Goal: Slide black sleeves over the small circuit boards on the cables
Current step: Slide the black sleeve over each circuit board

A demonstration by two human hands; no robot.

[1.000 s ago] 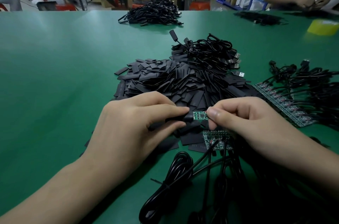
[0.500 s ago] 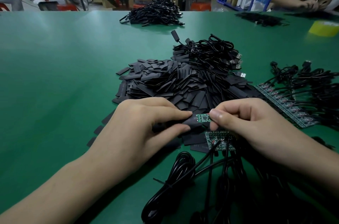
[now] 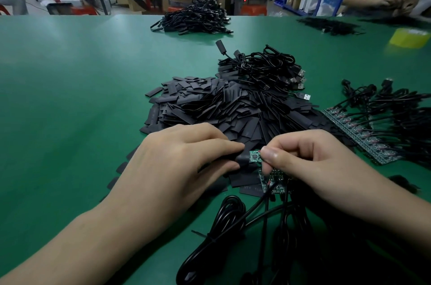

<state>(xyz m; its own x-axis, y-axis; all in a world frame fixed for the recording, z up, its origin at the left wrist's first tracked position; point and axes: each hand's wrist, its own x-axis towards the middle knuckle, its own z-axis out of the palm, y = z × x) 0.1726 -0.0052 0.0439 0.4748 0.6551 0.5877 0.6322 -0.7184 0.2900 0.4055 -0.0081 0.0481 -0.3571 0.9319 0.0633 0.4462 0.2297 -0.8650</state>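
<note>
Right now the sleeving itself is in hand: the left hand [image 3: 184, 158] pinches a flat black tubing sleeve [image 3: 243, 159], the right hand [image 3: 310, 163] pinches a small green circuit board [image 3: 255, 156] by its cable end, both just above the green table mat [image 3: 70, 109], before the heap of loose black sleeves [image 3: 221, 107]. Only the board's tip looks entered; next, I judge, the sleeve must slide squarely rightward over it.

Left: open green table [image 3: 70, 109], free passage.
Ahead: heaped sleeve pile [image 3: 210, 105] blocks reach.
Right: tangled cable bundles [image 3: 396, 112] crowd the edge.
</note>
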